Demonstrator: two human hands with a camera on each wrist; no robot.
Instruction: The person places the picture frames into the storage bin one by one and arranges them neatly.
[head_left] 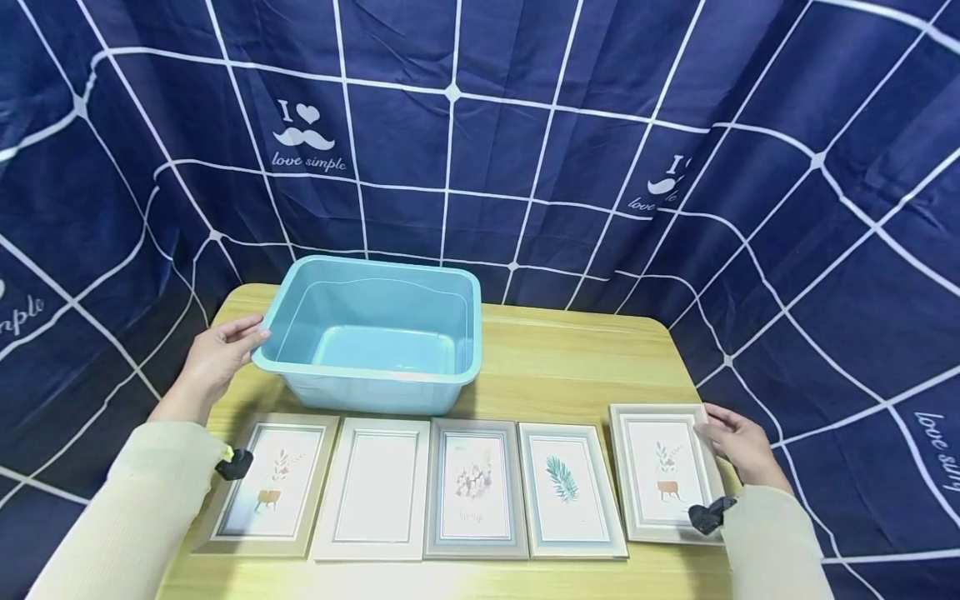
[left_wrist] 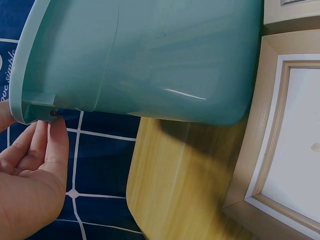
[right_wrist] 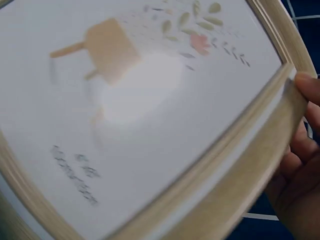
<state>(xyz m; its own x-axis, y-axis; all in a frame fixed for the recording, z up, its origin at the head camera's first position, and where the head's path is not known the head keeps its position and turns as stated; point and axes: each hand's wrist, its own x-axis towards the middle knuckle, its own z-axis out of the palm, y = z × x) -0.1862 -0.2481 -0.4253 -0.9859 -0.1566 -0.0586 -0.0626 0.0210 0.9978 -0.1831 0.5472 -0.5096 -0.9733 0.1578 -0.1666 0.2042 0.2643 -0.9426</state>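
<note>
Blue tub (head_left: 375, 337) at surface's (head_left: 570, 367) far-left edge, nothing inside. 5 frames along near edge, none moved in yet. Left hand (head_left: 217, 354): straight fingers touch tub rim, grip released. Right hand (head_left: 738, 446) pinches rightmost frame (head_left: 663, 471), near right corner.

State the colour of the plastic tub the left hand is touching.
Light blue, leaning turquoise. The tub shows best in the head view.
</note>
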